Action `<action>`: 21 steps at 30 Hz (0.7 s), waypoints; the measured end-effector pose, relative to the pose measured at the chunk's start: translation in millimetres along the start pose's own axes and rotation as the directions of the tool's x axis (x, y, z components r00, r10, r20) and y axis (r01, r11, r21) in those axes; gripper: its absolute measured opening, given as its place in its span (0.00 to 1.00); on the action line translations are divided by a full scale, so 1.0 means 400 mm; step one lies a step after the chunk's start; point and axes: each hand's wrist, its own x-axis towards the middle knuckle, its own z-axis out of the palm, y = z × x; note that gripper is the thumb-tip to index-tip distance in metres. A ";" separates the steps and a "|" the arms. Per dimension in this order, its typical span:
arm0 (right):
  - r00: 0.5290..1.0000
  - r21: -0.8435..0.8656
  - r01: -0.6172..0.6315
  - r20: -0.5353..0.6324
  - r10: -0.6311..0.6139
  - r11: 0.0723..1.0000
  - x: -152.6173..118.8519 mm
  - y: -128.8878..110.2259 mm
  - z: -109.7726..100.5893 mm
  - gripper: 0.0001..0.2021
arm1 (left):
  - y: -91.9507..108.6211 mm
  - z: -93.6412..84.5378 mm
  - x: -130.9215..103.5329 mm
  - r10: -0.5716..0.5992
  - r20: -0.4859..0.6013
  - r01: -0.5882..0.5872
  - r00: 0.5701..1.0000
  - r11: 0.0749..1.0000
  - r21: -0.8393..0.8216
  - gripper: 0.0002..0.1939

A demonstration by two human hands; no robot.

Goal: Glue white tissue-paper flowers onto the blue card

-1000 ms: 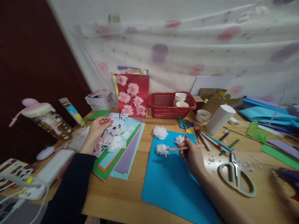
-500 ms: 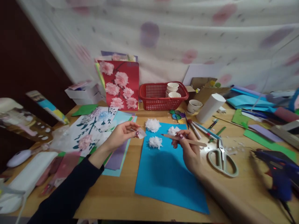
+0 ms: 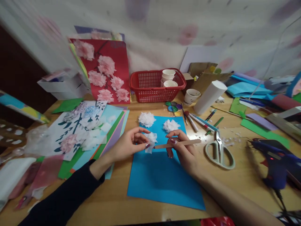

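My left hand (image 3: 129,141) pinches a small piece of white tissue paper (image 3: 149,149) between thumb and finger. A flat wooden craft stick (image 3: 191,142) is gripped in my right hand (image 3: 184,153), its tip at or close to the tissue's edge; whether they touch I cannot tell. Both hands are over the blue paper sheet (image 3: 162,182). On its far part sit a fluffy white paper flower (image 3: 147,119) at the left corner and another white flower (image 3: 171,125) to the right. A third white flower (image 3: 152,137) is partly covered by my left fingers and the tissue.
To the right lie scissors (image 3: 219,150) and a glue gun (image 3: 270,163) with a red light. Behind stand a red basket (image 3: 155,94) with paper cups, a white roll (image 3: 209,97) and a red flower card (image 3: 110,50). Coloured sheets (image 3: 113,125) lie left.
My hands have come together, bringing the stick's tip to the tissue piece and lowering both over the near-left flower. The camera view has shifted, too.
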 end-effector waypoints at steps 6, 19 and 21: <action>0.999 0.021 -0.036 0.001 0.036 0.999 0.004 -0.006 0.003 0.07 | -0.013 0.012 -0.019 -0.023 0.037 0.022 0.999 0.999 0.037 0.24; 1.000 -0.031 0.016 0.022 -0.015 0.999 0.002 -0.010 0.004 0.06 | -0.001 0.004 -0.030 -0.087 -0.003 0.087 0.996 0.996 -0.036 0.26; 0.999 -0.029 0.044 0.015 -0.043 0.999 0.001 -0.005 -0.001 0.05 | -0.004 0.006 -0.031 -0.095 -0.015 0.094 0.995 0.993 -0.072 0.28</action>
